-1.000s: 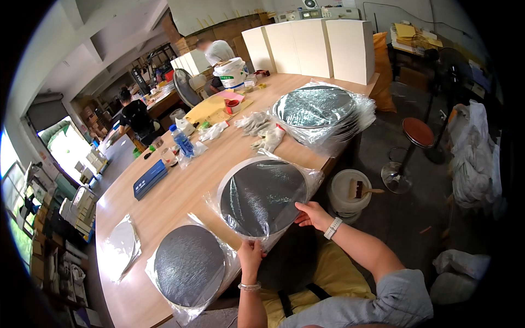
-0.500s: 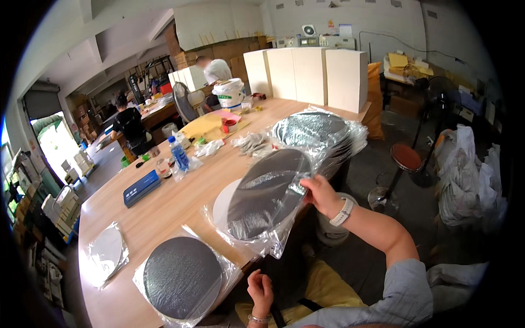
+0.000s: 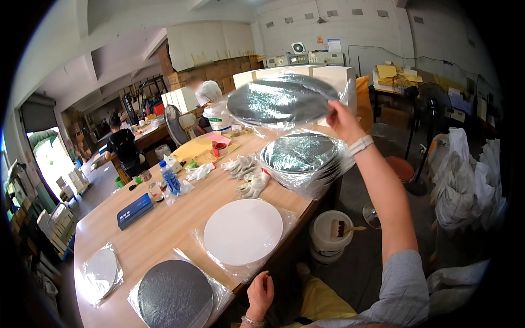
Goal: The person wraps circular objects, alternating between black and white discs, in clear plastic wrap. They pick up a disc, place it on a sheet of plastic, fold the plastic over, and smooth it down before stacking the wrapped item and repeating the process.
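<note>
Above the table point(image 3: 169, 224), a person's right hand point(image 3: 345, 124) pinches the right edge of a dark, film-wrapped disc point(image 3: 276, 103), holding it up just over a stack of similar wrapped discs point(image 3: 299, 154). Round but seen aslant, it stretches longest left to right, nearly level. The left hand point(image 3: 260, 294), half-uncurled, hangs near the table's edge.

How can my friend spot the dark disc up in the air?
Find the big table, then the shiny stack at its right edge. Just above that in the picture, the right hand grips the dark disc, the only disc held clear of the table.
</note>
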The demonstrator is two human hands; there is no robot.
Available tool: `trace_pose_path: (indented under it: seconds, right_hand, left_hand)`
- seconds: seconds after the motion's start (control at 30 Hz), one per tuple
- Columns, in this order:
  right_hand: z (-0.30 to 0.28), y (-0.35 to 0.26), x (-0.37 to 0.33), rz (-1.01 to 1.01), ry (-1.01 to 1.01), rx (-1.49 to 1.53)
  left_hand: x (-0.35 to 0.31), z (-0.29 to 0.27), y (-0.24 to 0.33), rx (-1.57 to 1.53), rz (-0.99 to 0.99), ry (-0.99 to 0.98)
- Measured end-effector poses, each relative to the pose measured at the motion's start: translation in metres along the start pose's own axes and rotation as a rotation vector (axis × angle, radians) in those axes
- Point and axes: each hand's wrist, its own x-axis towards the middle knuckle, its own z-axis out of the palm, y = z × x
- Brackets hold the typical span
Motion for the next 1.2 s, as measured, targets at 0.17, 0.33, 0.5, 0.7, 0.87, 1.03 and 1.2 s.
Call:
trace_pose_path:
  seconds: [0.17,0.33,0.5,0.7,0.87,1.03,1.2]
  right_hand:
    - [-0.109,0.110,0.019,0.314,0.145,-0.117]
    - [-0.140,0.144,0.012,0.502,0.185,-0.310]
    - [-0.158,0.141,0.025,0.555,0.167,-0.563]
    - [-0.156,0.104,0.013,0.407,0.222,-1.139]
    - [-0.103,0.114,-0.060,-0.358,0.185,-1.099]
    - [-0.065,0.217,-0.140,-0.155,-0.637,-0.988]
    - [-0.082,0.308,-0.125,-0.193,-0.781,-1.214]
  left_hand:
    - [0.043,0.001,-0.004,0.174,0.041,-0.001]
    - [0.056,0.004,-0.012,0.336,0.103,-0.041]
    - [0.074,0.021,-0.022,0.514,0.069,-0.128]
    - [0.087,0.033,-0.021,0.667,-0.076,-0.289]
    - [0.076,0.019,-0.046,0.653,0.022,-0.191]
    - [0.077,0.021,-0.042,0.656,-0.111,-0.256]
    - [0.090,0.020,-0.030,0.588,-0.184,-0.316]
